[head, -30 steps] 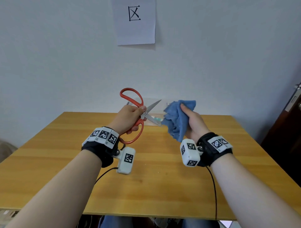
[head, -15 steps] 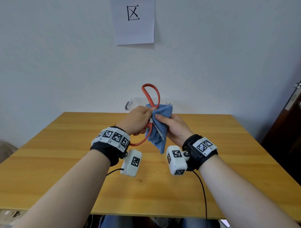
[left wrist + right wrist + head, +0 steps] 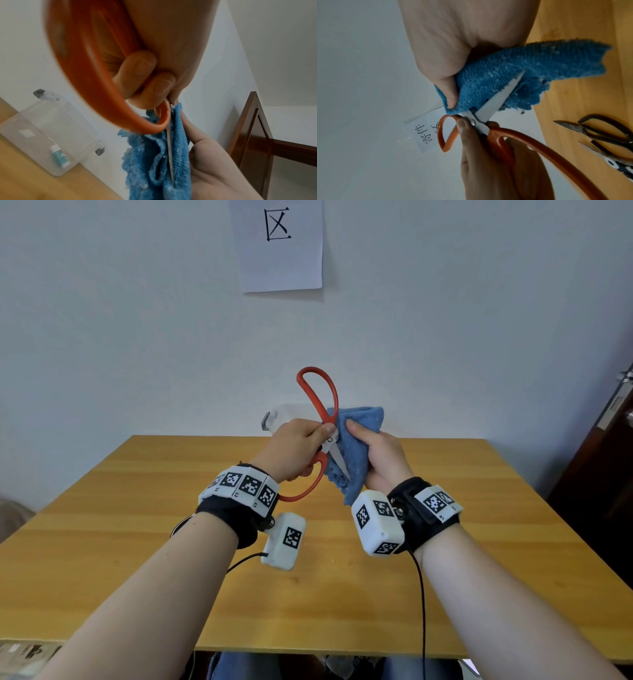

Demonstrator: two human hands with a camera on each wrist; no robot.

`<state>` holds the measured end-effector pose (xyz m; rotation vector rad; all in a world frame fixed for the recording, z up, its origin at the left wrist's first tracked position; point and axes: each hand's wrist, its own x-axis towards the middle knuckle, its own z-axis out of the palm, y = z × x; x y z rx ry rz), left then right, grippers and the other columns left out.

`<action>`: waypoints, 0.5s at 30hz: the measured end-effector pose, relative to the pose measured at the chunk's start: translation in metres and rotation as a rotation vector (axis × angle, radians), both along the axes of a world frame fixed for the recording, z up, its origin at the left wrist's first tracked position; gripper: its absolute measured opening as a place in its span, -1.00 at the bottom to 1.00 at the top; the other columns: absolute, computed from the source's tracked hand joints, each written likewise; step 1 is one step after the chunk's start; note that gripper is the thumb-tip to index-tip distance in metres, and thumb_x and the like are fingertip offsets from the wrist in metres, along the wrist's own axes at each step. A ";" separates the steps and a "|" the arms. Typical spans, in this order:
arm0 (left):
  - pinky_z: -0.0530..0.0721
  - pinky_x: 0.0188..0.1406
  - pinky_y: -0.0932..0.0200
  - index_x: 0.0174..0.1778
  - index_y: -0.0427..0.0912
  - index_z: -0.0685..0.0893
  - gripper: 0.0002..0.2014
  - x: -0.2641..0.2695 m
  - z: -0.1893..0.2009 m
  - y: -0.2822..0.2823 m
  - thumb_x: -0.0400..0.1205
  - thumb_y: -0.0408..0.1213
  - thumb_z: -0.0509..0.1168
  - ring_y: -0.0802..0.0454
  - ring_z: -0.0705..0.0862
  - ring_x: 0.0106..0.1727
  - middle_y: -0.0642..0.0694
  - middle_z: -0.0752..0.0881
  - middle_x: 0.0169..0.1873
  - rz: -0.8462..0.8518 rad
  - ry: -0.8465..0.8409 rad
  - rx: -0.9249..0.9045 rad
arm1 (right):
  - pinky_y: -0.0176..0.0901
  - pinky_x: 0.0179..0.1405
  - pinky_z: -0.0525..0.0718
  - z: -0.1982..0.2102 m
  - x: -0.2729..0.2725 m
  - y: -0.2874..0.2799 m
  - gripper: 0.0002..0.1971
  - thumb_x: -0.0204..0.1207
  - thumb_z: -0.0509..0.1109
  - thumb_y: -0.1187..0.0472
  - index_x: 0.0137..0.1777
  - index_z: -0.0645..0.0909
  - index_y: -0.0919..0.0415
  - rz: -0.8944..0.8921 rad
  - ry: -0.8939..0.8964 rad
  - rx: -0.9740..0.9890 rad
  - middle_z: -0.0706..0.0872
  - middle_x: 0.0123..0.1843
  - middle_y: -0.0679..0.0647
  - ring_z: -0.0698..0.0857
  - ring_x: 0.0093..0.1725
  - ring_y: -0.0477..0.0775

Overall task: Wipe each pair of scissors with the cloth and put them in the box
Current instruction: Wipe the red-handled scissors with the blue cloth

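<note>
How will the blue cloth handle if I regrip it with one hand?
Probably floppy: the cloth folds around the scissors blade and a loose end hangs below the right hand. Its fuzzy pile suggests it grips rather than slips. It looks light, so a pinch should likely carry it.

Both forearms reach forward side by side, bare to the wrist, each wrist wrapped in a black band with a white camera block hanging beneath. The left hand (image 3: pixel 296 448) is raised above the far edge of the worktop (image 3: pixel 137 542), its fingers curled through and around the handles of the orange scissors (image 3: pixel 320 405), thumb pressed near the pivot. The right hand (image 3: pixel 380 460) sits just beside it, nearly touching, palm turned inward, thumb and fingers pinching the blue cloth (image 3: pixel 356 440) folded over the blades.
</note>
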<state>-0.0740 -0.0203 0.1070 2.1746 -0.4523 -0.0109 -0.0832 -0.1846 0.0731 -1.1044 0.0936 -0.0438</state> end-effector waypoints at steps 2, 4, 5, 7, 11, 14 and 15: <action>0.34 -0.70 0.27 -0.14 -0.28 0.57 -0.56 0.000 0.000 0.000 0.87 0.01 0.11 0.04 0.37 -0.69 -0.06 0.39 -0.55 -0.007 -0.010 0.008 | 0.54 0.01 0.74 0.001 0.002 -0.004 -0.36 0.39 0.69 0.04 0.28 0.66 0.53 -0.015 0.026 0.011 0.74 0.14 0.59 0.78 -0.04 0.56; 0.34 -0.70 0.26 -0.20 -0.18 0.54 -0.58 0.000 0.000 0.001 0.87 0.01 0.11 0.03 0.38 -0.68 -0.07 0.40 -0.54 -0.017 -0.020 0.014 | 0.45 -0.10 0.76 0.001 0.000 -0.007 -0.24 0.31 0.73 -0.02 0.33 0.63 0.52 -0.018 0.049 0.033 0.74 0.16 0.59 0.78 0.00 0.58; 0.34 -0.70 0.26 -0.23 -0.16 0.54 -0.58 -0.001 -0.001 0.003 0.87 0.01 0.12 0.02 0.38 -0.68 -0.07 0.41 -0.55 -0.018 -0.022 0.015 | 0.44 -0.04 0.78 0.001 0.001 -0.012 -0.26 0.33 0.72 -0.03 0.34 0.64 0.50 -0.041 0.065 0.071 0.76 0.17 0.54 0.80 0.05 0.55; 0.33 -0.70 0.26 -0.26 -0.15 0.54 -0.57 -0.001 -0.002 0.010 0.86 0.01 0.13 0.02 0.39 -0.68 -0.05 0.43 -0.57 0.007 -0.014 -0.029 | 0.33 0.01 0.80 -0.005 0.001 -0.027 -0.35 0.45 0.65 -0.05 0.36 0.67 0.44 -0.065 0.093 0.157 0.81 0.12 0.40 0.82 0.00 0.43; 0.33 -0.68 0.25 -0.28 -0.16 0.53 -0.55 0.002 -0.002 0.023 0.86 0.02 0.13 -0.01 0.41 -0.66 0.01 0.48 -0.61 0.115 0.000 -0.163 | 0.14 -0.08 0.76 -0.015 0.000 -0.041 -0.34 0.53 0.57 -0.14 0.47 0.63 0.31 0.079 0.138 0.182 0.80 0.02 0.25 0.80 -0.08 0.27; 0.34 -0.73 0.26 -0.31 -0.19 0.47 -0.54 0.001 -0.005 0.015 0.86 -0.01 0.14 0.01 0.41 -0.72 -0.06 0.48 -0.64 0.097 -0.028 -0.111 | 0.39 0.43 0.62 -0.008 -0.003 -0.018 -0.31 0.53 0.57 -0.11 0.49 0.58 0.37 0.136 0.072 0.067 0.73 0.36 0.41 0.73 0.34 0.46; 0.35 -0.75 0.26 -0.31 -0.21 0.47 -0.54 0.000 -0.006 0.011 0.86 -0.02 0.14 0.01 0.41 -0.75 -0.10 0.49 -0.66 0.086 -0.043 -0.084 | 0.42 0.48 0.58 -0.004 -0.005 -0.009 -0.31 0.54 0.57 -0.11 0.48 0.58 0.41 0.163 0.042 0.004 0.70 0.38 0.47 0.70 0.37 0.50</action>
